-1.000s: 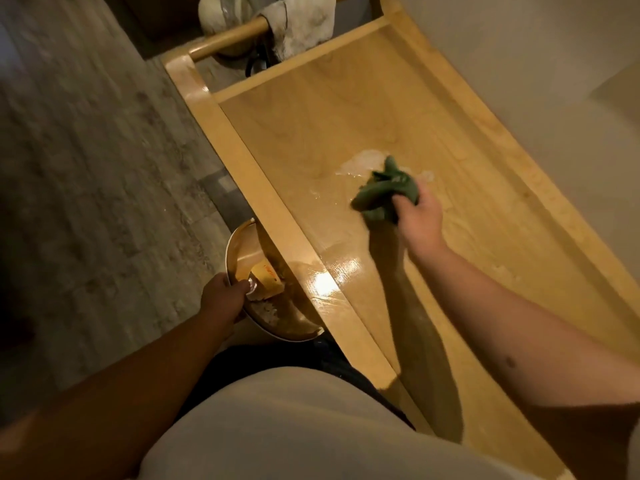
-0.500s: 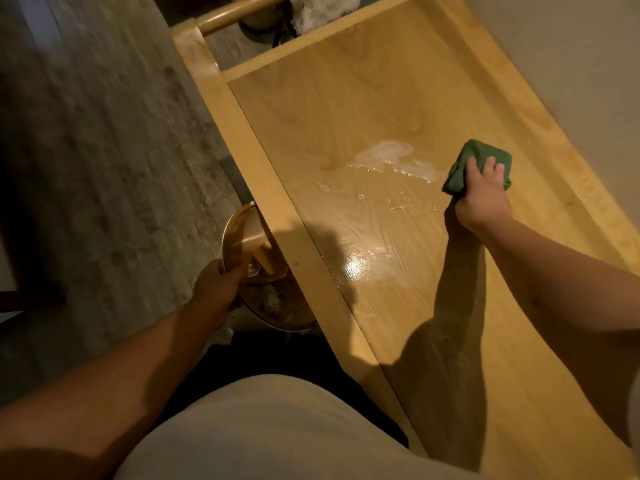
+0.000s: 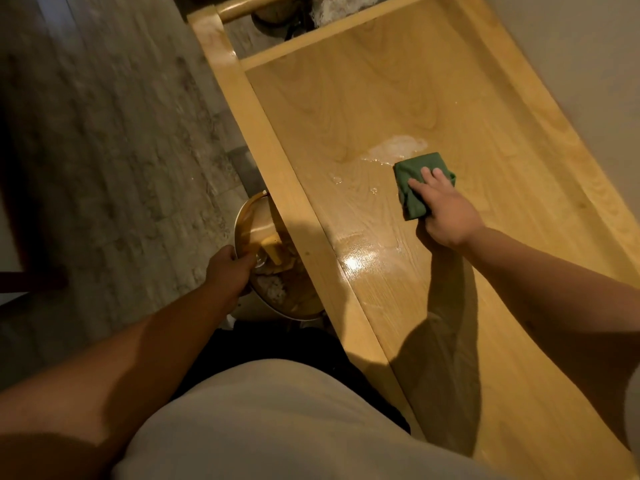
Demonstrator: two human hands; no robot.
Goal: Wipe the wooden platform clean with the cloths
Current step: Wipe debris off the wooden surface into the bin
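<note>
One right hand [image 3: 446,216] presses green cloth [image 3: 414,183] on platform [image 3: 346,109].

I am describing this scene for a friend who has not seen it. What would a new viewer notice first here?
First the green cloth, pressed flat on the wooden platform under the right hand, just below a pale foamy wet patch. Next, the bright glare on the wet wood nearer the person. At the platform's left edge, the left hand grips the rim of a metal bowl that holds something yellow.
</note>
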